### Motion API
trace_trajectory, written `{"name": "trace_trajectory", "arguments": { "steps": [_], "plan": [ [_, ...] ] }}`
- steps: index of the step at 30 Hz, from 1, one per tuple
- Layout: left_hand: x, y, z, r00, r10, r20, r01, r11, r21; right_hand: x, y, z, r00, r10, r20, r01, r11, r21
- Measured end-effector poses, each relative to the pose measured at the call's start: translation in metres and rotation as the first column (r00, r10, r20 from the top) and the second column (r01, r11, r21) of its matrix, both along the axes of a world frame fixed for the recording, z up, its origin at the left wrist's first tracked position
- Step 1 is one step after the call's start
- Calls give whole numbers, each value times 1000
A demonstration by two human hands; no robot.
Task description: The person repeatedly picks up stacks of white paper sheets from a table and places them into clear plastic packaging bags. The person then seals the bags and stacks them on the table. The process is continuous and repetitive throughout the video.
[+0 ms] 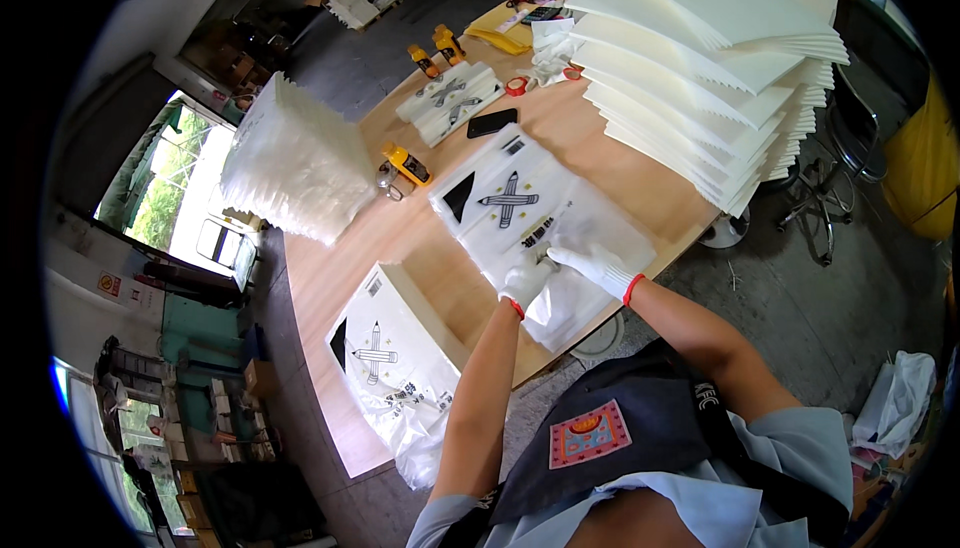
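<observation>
Both my hands wear white gloves with red cuffs and meet over the near end of a pile of clear plastic bags (590,203) printed with crossed pencils. My left hand (525,278) is closed on the top plastic bag, whose film bunches up below it. My right hand (598,268) reaches in from the right, its fingertips pinched on the film beside the left fingers. To the left, a stack of white sheets (420,313) lies with a matching printed bag (380,388) over it, its loose end crumpled at the table's edge.
Tall piles of white sheets stand at the right (700,78) and the left (290,163) of the wooden table (330,278). Around the middle are a black phone (492,123), an orange bottle (406,163), a tape roll (516,86) and folded printed bags (450,103). A wheeled chair (825,178) stands right.
</observation>
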State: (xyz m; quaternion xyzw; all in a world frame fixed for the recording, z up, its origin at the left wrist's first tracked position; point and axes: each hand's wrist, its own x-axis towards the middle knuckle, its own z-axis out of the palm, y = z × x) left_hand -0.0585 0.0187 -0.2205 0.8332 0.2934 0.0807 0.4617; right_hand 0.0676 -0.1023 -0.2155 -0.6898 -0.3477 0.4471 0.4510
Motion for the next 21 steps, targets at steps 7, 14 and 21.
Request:
{"name": "trace_trajectory", "arguments": {
  "steps": [7,14,21],
  "plan": [
    [11,26,4,912,241,331,-232,970,-67,18,1,-40,922,-7,387,14,1000,-16],
    [5,24,69,861,329,389,-122,874,-470,45,-59,9,778,471,415,-188,806,-561],
    [17,-18,84,926,115,359,-101,993,-57,-5,0,41,624,-81,777,-240,927,289]
  ]
}}
